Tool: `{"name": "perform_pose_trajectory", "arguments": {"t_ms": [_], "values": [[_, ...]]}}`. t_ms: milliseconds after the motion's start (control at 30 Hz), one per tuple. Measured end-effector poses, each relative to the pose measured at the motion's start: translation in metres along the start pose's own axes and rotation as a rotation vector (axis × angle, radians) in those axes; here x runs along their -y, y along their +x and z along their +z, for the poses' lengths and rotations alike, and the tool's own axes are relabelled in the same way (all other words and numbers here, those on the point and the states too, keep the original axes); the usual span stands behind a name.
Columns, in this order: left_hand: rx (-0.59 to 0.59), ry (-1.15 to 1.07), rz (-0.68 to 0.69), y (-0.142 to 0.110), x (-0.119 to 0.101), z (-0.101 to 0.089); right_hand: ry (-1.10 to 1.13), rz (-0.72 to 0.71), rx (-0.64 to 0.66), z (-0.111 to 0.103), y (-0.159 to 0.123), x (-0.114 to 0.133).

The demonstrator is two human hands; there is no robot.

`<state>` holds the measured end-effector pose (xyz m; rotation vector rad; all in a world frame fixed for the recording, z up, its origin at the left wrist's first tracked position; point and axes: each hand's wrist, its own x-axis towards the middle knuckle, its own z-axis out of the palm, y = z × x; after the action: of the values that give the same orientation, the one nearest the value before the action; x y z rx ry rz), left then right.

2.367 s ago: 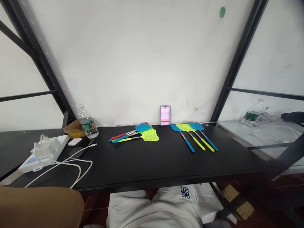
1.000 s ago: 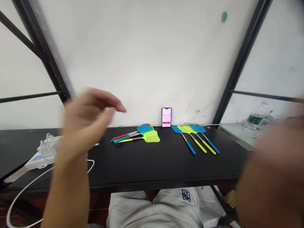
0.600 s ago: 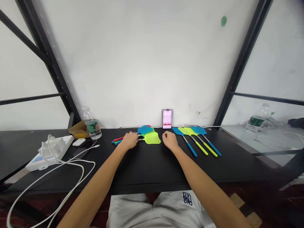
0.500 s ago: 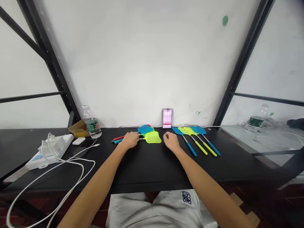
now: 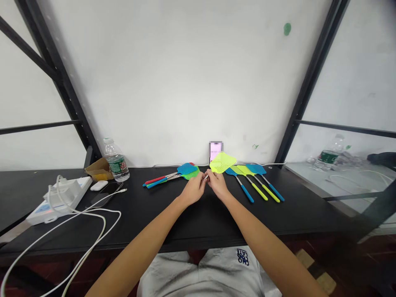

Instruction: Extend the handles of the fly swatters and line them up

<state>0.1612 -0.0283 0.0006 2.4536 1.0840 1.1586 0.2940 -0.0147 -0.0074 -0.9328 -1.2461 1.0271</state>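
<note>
A yellow fly swatter is raised off the table, its perforated head tilted up and to the right. Both hands meet at its thin metal shaft. My left hand is closed around the lower part, and the handle is hidden by it. My right hand pinches the shaft just below the head. To the left lies a pile of swatters with a blue swatter head on top and a green head under it. On the right, several blue and yellow swatters lie fanned side by side, handles toward me.
A phone stands against the wall, partly behind the raised swatter. At the left are a water bottle, a cardboard box, a white case, a dark phone, and a power strip with looping white cables.
The yellow swatter has left the pile's side and risen up and right in my left hand. My right hand has shifted slightly left and taken hold of its shaft.
</note>
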Motion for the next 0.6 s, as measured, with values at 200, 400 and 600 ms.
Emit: {"name": "perform_pose_trajectory", "arguments": {"t_ms": [200,400,600], "values": [[-0.032,0.133,-0.087,-0.014,0.008,-0.002,0.219,0.095,-0.008,-0.002,-0.002,0.003],[-0.046,0.155,-0.103,-0.014,0.004,0.0,0.303,0.131,-0.005,-0.003,-0.002,0.001],[0.005,0.083,-0.108,-0.007,0.002,0.0,0.295,0.125,-0.028,-0.008,0.008,0.003]]}}
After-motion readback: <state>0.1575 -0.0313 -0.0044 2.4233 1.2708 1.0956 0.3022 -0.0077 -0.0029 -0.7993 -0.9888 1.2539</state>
